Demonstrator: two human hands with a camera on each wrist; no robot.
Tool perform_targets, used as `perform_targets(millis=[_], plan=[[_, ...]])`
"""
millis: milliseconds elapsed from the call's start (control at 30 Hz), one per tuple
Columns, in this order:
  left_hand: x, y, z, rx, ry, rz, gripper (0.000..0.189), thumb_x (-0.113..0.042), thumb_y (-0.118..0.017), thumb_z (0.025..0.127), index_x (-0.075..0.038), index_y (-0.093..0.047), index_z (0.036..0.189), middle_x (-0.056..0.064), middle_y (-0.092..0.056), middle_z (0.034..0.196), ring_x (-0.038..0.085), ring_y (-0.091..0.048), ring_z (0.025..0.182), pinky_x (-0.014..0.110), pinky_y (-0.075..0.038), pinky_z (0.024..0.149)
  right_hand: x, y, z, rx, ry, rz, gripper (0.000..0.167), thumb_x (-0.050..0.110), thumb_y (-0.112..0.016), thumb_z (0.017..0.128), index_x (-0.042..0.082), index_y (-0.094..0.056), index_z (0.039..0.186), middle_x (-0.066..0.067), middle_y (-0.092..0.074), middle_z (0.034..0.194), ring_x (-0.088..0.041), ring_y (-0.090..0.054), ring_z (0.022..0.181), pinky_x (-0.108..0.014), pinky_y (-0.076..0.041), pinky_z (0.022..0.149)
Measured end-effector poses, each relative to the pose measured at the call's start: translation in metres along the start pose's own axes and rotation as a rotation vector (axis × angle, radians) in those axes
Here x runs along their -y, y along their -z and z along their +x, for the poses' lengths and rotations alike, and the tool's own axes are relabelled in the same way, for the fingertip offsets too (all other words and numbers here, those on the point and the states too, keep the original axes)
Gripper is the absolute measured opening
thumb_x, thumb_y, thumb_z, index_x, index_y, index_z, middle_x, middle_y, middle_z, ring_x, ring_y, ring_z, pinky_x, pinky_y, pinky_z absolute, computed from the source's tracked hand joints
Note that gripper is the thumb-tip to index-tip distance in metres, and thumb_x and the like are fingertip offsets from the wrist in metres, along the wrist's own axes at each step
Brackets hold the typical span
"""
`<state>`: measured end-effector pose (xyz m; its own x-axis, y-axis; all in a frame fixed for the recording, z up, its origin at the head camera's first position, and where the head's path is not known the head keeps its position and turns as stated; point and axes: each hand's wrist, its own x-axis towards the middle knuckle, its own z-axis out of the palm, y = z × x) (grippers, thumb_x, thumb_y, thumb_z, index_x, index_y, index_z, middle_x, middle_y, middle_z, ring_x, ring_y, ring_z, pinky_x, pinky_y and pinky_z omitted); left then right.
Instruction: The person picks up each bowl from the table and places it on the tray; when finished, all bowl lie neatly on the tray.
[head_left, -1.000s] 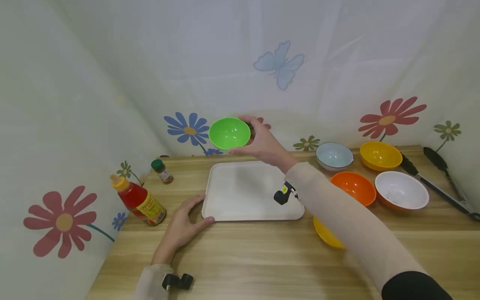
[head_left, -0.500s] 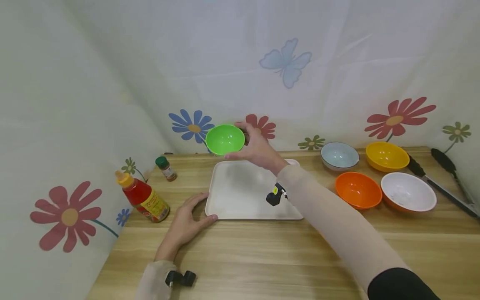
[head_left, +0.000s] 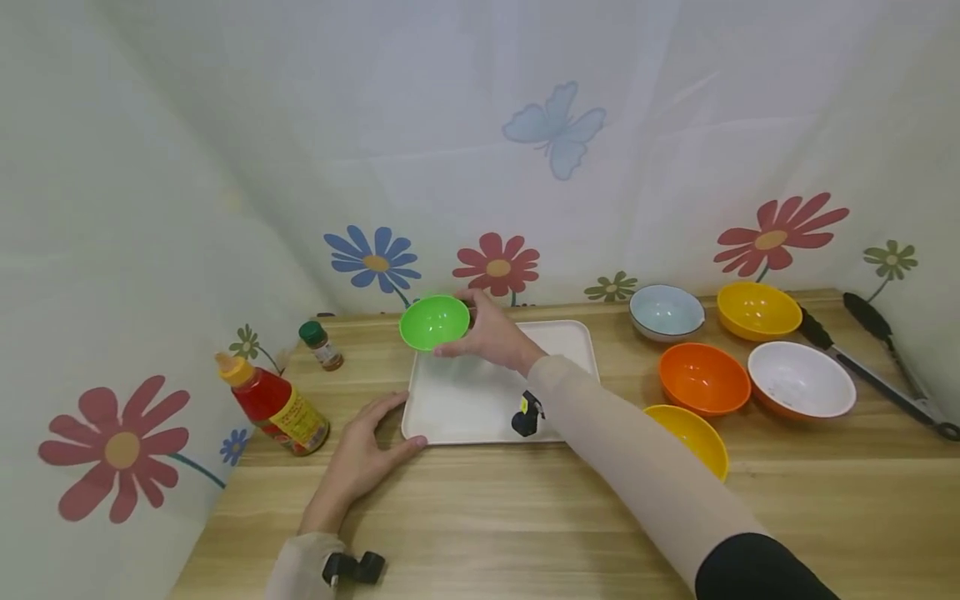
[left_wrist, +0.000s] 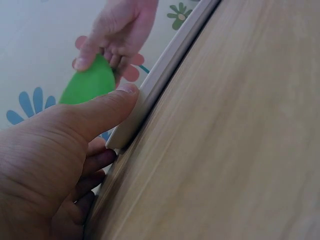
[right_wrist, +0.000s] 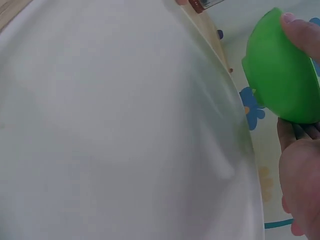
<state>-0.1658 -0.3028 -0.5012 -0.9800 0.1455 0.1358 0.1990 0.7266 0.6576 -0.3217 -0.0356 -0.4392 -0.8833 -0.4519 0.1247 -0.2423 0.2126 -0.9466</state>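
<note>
My right hand (head_left: pixel 491 332) holds a small bright green bowl (head_left: pixel 434 323) by its right side, fingers behind and thumb in front. The bowl is tilted toward me and overlaps the far left corner of a white rectangular tray (head_left: pixel 480 400). Its outer side shows in the right wrist view as a green bowl (right_wrist: pixel 282 70) beyond the tray's far edge. My left hand (head_left: pixel 363 454) grips the tray's near left corner, thumb on the front rim and fingers along the left side. In the left wrist view the thumb of my left hand (left_wrist: pixel 75 135) lies against the tray rim (left_wrist: pixel 155 82).
Left of the tray stand a red sauce bottle (head_left: pixel 281 404) and a small green-capped spice jar (head_left: pixel 321 346). On the right are a light blue bowl (head_left: pixel 667 312), yellow bowls (head_left: pixel 759 311), an orange bowl (head_left: pixel 705 379), a white bowl (head_left: pixel 801 379) and black-tipped tongs (head_left: pixel 862 367).
My right hand has lowered the green bowl and brought it slightly left, toward the tray's far left corner. My left hand stays at the tray's near left corner.
</note>
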Motion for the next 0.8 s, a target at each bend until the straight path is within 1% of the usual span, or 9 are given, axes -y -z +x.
perform_targets(millis=[167,267,433,533,700,800], plan=[[-0.001,-0.001,0.0,-0.003,-0.001,0.004,0.083,-0.047,-0.091,0.094,-0.014,-0.056,0.163,0.014,-0.054,0.168,0.043,-0.045,0.159,0.068,-0.035,0.132,-0.011,-0.005,-0.002,0.019,-0.039,-0.029,0.104,0.035,-0.105,0.08,0.013,-0.043,0.161,-0.005,-0.058,0.148,-0.025,-0.062,0.134,-0.045,-0.054,0.12],[-0.003,0.0,-0.001,0.001,0.017,0.0,0.084,-0.048,-0.091,0.094,-0.015,-0.056,0.163,0.013,-0.053,0.169,0.042,-0.044,0.16,0.067,-0.034,0.132,-0.015,-0.006,-0.003,0.031,-0.062,-0.047,0.103,0.037,-0.104,0.081,0.014,-0.043,0.161,-0.006,-0.058,0.149,-0.026,-0.061,0.136,-0.046,-0.053,0.122],[-0.002,0.0,-0.002,0.01,0.029,-0.01,0.084,-0.048,-0.092,0.093,-0.016,-0.057,0.163,0.013,-0.053,0.169,0.042,-0.044,0.16,0.066,-0.033,0.133,-0.022,-0.009,-0.003,0.054,-0.097,-0.037,0.104,0.035,-0.103,0.083,0.012,-0.042,0.164,-0.006,-0.058,0.152,-0.027,-0.059,0.138,-0.045,-0.051,0.124],[-0.002,0.0,-0.003,0.013,0.028,-0.009,0.084,-0.048,-0.092,0.093,-0.016,-0.057,0.162,0.014,-0.053,0.169,0.042,-0.044,0.16,0.067,-0.033,0.133,-0.024,-0.011,-0.001,0.058,-0.09,-0.034,0.104,0.033,-0.102,0.084,0.011,-0.042,0.166,-0.007,-0.058,0.154,-0.027,-0.058,0.14,-0.046,-0.05,0.125],[-0.003,0.001,-0.002,0.011,0.042,-0.002,0.084,-0.05,-0.091,0.094,-0.018,-0.057,0.163,0.013,-0.052,0.17,0.042,-0.043,0.161,0.067,-0.032,0.133,-0.024,-0.012,0.002,0.05,-0.059,-0.031,0.1,0.031,-0.1,0.087,0.011,-0.042,0.166,-0.007,-0.055,0.159,-0.028,-0.057,0.144,-0.047,-0.048,0.127],[-0.003,0.002,-0.001,0.014,0.039,0.004,0.084,-0.049,-0.091,0.094,-0.017,-0.056,0.163,0.014,-0.052,0.17,0.043,-0.042,0.161,0.068,-0.032,0.133,-0.023,-0.012,0.002,0.048,-0.058,-0.025,0.097,0.028,-0.1,0.088,0.011,-0.043,0.164,-0.008,-0.055,0.159,-0.029,-0.057,0.144,-0.046,-0.049,0.126]])
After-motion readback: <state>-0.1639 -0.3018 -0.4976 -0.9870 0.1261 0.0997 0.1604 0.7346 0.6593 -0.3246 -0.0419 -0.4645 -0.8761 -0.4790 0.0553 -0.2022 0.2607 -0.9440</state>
